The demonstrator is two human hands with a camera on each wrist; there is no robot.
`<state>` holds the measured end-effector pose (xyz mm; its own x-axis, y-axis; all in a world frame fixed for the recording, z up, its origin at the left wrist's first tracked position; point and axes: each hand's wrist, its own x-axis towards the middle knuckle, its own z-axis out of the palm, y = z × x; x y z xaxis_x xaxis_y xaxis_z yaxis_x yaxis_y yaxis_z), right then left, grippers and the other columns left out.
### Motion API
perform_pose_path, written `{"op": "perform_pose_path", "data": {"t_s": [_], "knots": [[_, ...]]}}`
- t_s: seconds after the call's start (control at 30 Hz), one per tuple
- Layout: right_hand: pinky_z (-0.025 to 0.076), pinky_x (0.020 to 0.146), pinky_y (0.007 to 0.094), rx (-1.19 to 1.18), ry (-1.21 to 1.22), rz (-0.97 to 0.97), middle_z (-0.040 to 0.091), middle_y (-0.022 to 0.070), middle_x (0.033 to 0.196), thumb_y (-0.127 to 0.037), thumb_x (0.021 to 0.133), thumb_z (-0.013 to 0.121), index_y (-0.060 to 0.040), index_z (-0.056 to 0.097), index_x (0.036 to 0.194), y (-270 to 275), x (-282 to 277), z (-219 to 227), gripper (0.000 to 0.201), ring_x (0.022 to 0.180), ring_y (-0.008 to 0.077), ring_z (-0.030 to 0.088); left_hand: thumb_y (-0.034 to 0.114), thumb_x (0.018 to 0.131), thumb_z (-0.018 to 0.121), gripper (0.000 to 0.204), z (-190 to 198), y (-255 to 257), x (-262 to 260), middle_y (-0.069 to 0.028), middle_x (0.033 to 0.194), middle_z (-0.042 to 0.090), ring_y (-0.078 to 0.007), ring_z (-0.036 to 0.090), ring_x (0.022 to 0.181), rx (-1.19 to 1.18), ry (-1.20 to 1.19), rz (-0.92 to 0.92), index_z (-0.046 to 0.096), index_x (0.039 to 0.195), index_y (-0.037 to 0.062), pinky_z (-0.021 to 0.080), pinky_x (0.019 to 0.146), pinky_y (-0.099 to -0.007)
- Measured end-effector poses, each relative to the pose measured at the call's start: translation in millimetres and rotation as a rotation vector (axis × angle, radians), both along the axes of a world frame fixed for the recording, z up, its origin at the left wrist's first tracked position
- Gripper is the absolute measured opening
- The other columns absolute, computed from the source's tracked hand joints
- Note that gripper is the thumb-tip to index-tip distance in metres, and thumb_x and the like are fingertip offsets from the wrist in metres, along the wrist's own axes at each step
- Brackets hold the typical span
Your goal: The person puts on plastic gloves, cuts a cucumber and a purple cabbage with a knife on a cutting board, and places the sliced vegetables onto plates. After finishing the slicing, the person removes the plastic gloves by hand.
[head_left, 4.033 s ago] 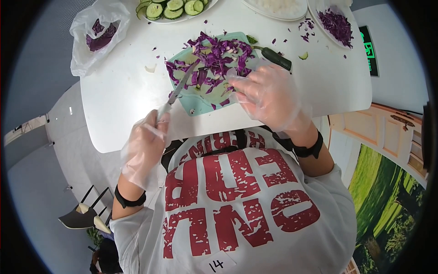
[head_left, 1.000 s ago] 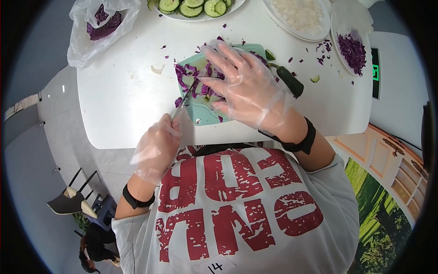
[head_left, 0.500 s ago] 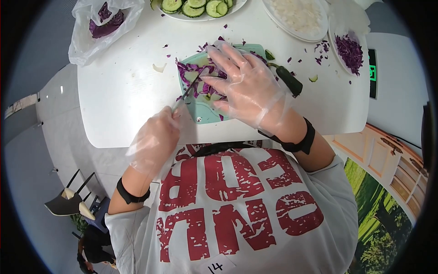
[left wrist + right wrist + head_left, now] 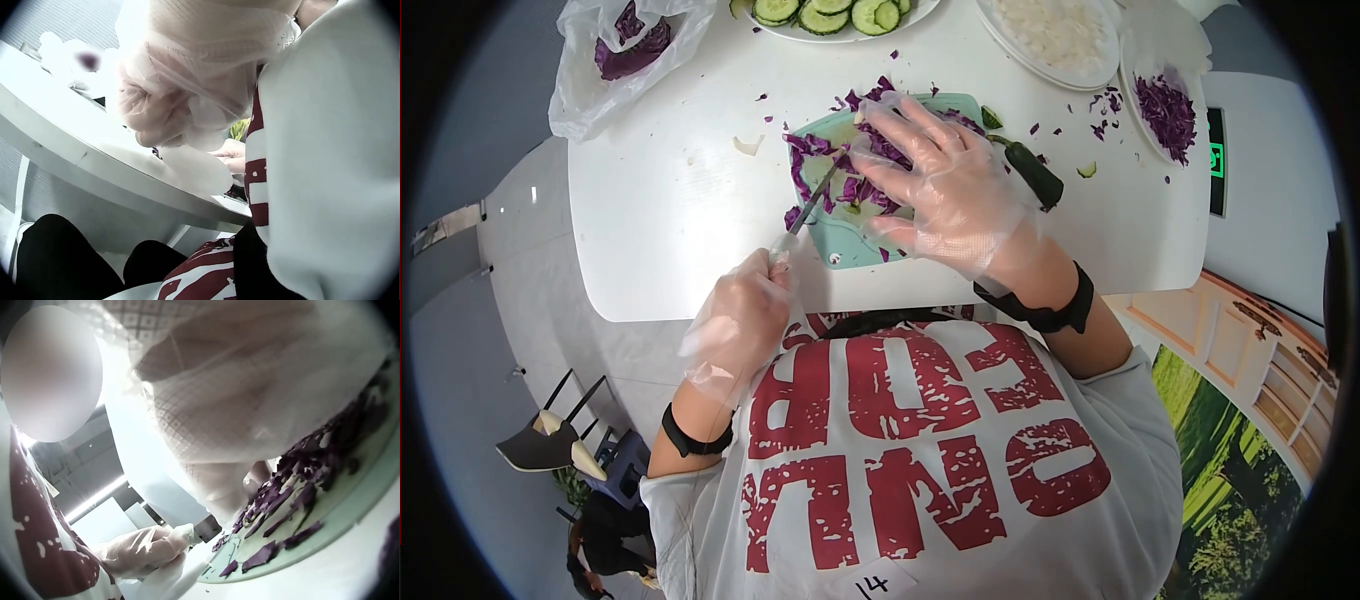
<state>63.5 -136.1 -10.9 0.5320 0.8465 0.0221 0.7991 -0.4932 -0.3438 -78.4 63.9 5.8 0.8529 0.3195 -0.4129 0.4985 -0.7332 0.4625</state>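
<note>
My left hand (image 4: 743, 312), in a clear plastic glove, grips the handle of a knife (image 4: 817, 196). Its blade points up and away over the left part of a light green cutting board (image 4: 840, 240). Chopped purple cabbage (image 4: 808, 147) is strewn across the board. Gloved too, my right hand (image 4: 956, 195) lies over the cabbage with its fingers spread, hiding much of the pile; the blade tip is close to its fingers. In the right wrist view, cabbage pieces (image 4: 300, 465) lie under that hand. The left wrist view shows the left hand's fingers (image 4: 159, 119) curled.
Right of the board lies a dark green elongated object (image 4: 1033, 177) with a thin stem. Along the far side are a plastic bag (image 4: 580, 100) holding purple cabbage, a plate of cucumber slices (image 4: 825, 36), a plate of whitish pieces (image 4: 1055, 40) and shredded cabbage (image 4: 1165, 115) on a plate.
Since four seconds ago, my right hand has moved left from the board's right edge onto the cabbage. The knife has stayed at the board's left, shifting only slightly in the last second.
</note>
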Motion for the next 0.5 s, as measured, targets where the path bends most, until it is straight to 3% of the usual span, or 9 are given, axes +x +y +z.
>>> {"op": "perform_pose_path", "data": {"t_s": [0.37, 0.5], "knots": [[0.032, 0.112, 0.0505, 0.027, -0.01, -0.016, 0.038, 0.0073, 0.15, -0.037, 0.082, 0.07, -0.0141, 0.062, 0.127, 4.2, -1.9, -5.3, 0.051, 0.143, 0.0302, 0.03, 0.021, 0.096, 0.053, 0.03, -4.7, -0.3, 0.9, -0.0278, 0.07, 0.059, -0.045, 0.06, 0.065, 0.019, -0.042, -0.021, 0.056, 0.077, -0.0012, 0.046, 0.058, -0.0476], [0.032, 0.111, 0.0466, 0.051, -0.058, -0.019, 0.042, 0.0077, 0.147, -0.038, 0.083, 0.067, -0.0149, 0.067, 0.121, 4.0, -1.8, -8.0, 0.044, 0.141, 0.0291, 0.032, 0.021, 0.096, 0.053, 0.029, -5.3, 0.7, 1.0, -0.0283, 0.071, 0.06, -0.046, 0.06, 0.068, 0.05, -0.015, -0.051, 0.056, 0.077, -0.0012, 0.047, 0.06, -0.0485]]}}
